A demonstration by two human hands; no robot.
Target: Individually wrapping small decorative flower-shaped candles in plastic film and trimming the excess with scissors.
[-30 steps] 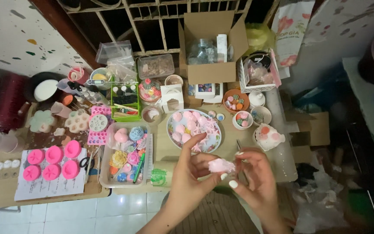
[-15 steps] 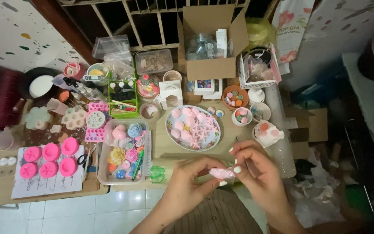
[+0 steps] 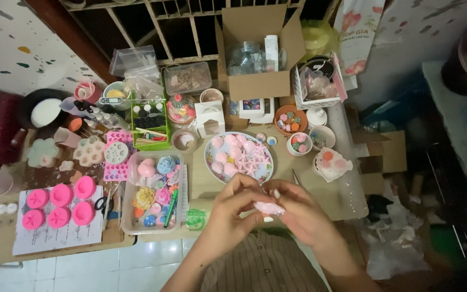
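Left hand (image 3: 232, 208) curled, fingertips pinched on one side of small pink piece (image 3: 268, 207); right hand (image 3: 297, 212) bent close opposite, fingers gripping the other side, white nails showing. Pink piece held between both hands, above near edge of table (image 3: 206, 186), just below round plate (image 3: 239, 157). Far left: black pot (image 3: 45, 111) with white contents. Nearer, on a printed sheet, six pink molds (image 3: 58, 202) in two rows, scissors (image 3: 102, 204) just beside. Next along, clear tray (image 3: 155, 192) of coloured flower shapes, a green pen lying inside. Behind it, green basket (image 3: 151, 124) of small bottles. Round plate in the middle, heaped with pale pink stars and domes. Behind that, open cardboard box (image 3: 259, 51) holding a clear jar. To the right, orange bowl (image 3: 291, 119) of small coloured bits, then white bowl (image 3: 300, 144), then white lattice basket (image 3: 320, 84) further back. Striped fabric below the hands, white tiled floor at lower left.
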